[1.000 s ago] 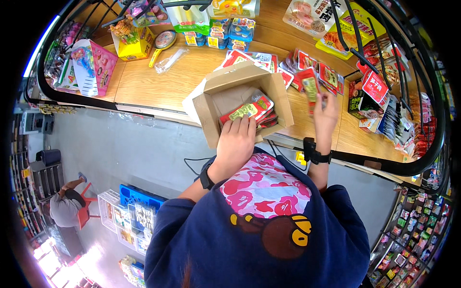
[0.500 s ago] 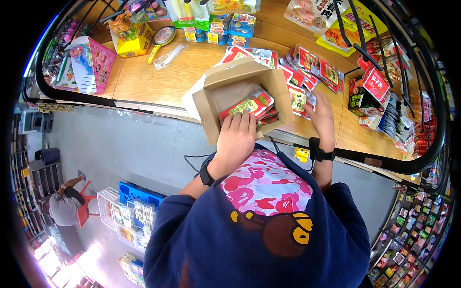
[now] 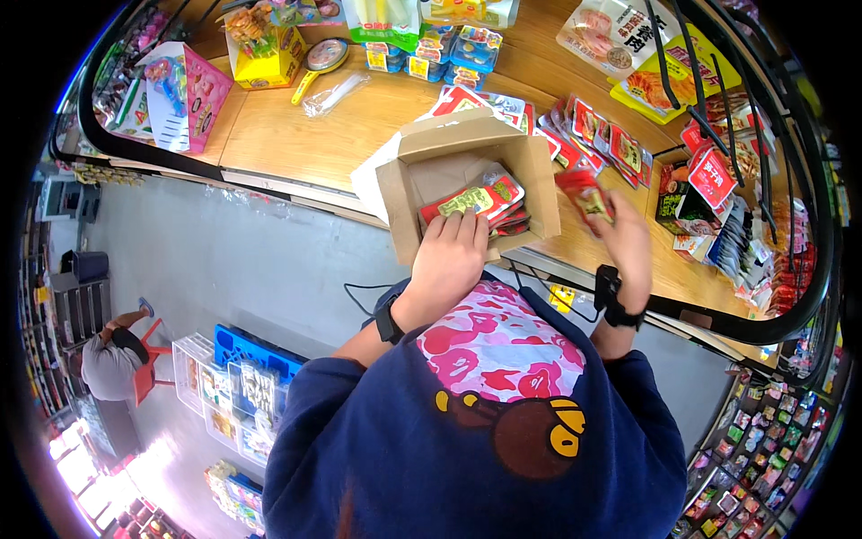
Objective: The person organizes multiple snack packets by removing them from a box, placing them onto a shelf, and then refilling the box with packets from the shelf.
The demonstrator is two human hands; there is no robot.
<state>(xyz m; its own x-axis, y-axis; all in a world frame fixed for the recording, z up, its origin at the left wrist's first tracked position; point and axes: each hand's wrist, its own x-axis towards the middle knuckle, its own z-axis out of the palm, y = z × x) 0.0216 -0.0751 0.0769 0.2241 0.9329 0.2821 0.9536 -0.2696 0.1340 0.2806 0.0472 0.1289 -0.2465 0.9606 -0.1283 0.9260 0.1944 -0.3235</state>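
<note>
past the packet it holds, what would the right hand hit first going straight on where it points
Beyond the held packet, the right hand would probably meet the red packets lying on the shelf beside the box, though it might pass above them; depth is unclear.

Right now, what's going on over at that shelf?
A person is busy at a wooden shelf. The left hand rests on red packets inside an open cardboard box. The right hand holds a single red packet to the box's right. More packets lie loosely piled on the shelf beyond.
</note>
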